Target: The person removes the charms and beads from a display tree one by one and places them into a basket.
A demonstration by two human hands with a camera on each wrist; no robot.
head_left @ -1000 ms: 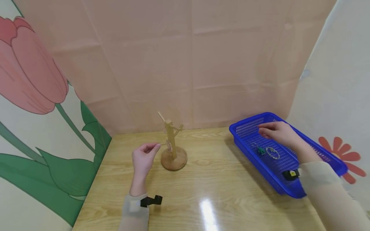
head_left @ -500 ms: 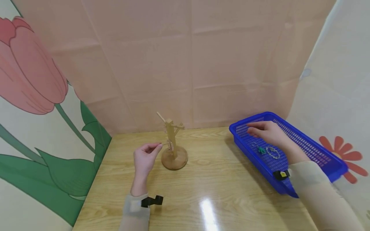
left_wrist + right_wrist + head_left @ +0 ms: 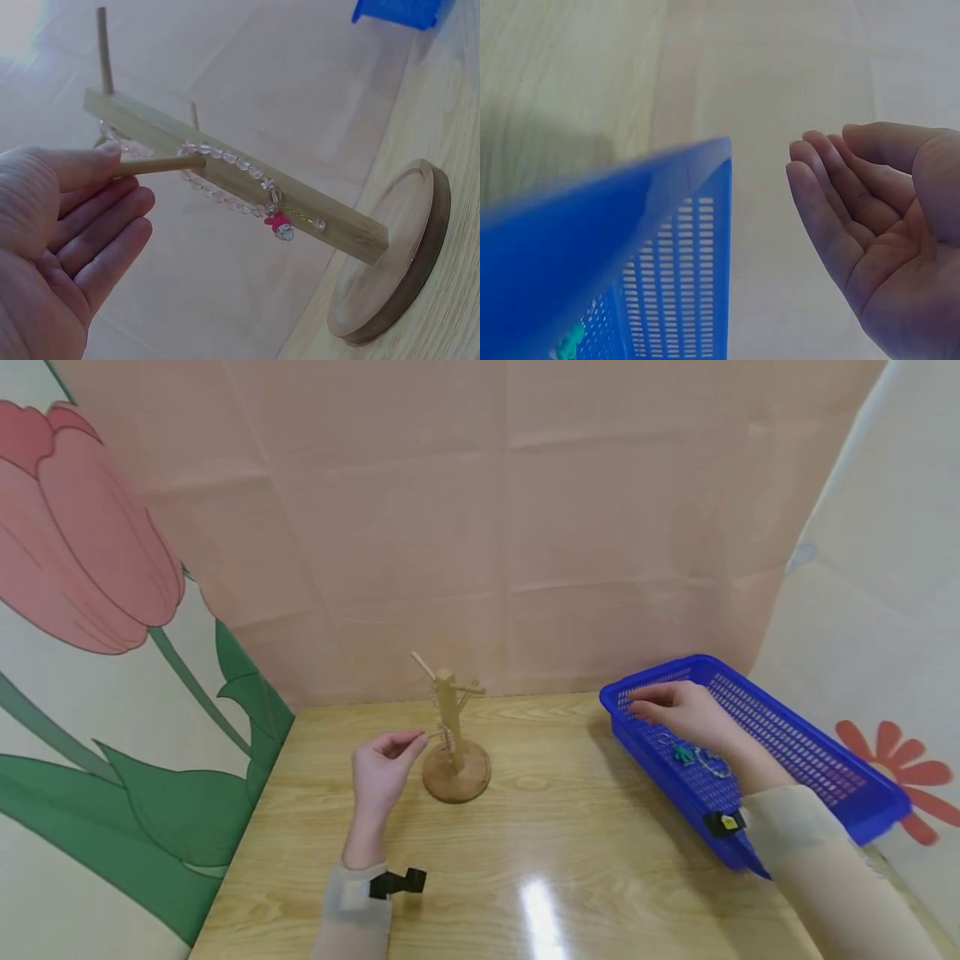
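Observation:
A wooden jewelry stand (image 3: 453, 714) with a round base stands upright on the table. My left hand (image 3: 381, 772) pinches the end of one of its pegs (image 3: 157, 166) between thumb and forefinger, the other fingers loosely bent. From that peg hangs a clear pink bead bracelet (image 3: 238, 162) with a small pink-and-white charm (image 3: 281, 227). Another pale bead bracelet (image 3: 112, 133) shows partly behind the left thumb, higher on the post. Over the blue basket (image 3: 651, 774) is my right hand (image 3: 686, 710), its fingers relaxed and holding nothing in the right wrist view.
Inside the basket lie a green piece (image 3: 683, 755) and a pale bead bracelet (image 3: 712, 765), partly covered by the right forearm. The wood-grain table (image 3: 540, 827) stretches between stand and basket. A pinkish cloth (image 3: 480, 527) hangs behind.
My right hand has shifted left above the basket, toward its left rim. The left hand keeps its pinch on the peg; the head view has turned slightly.

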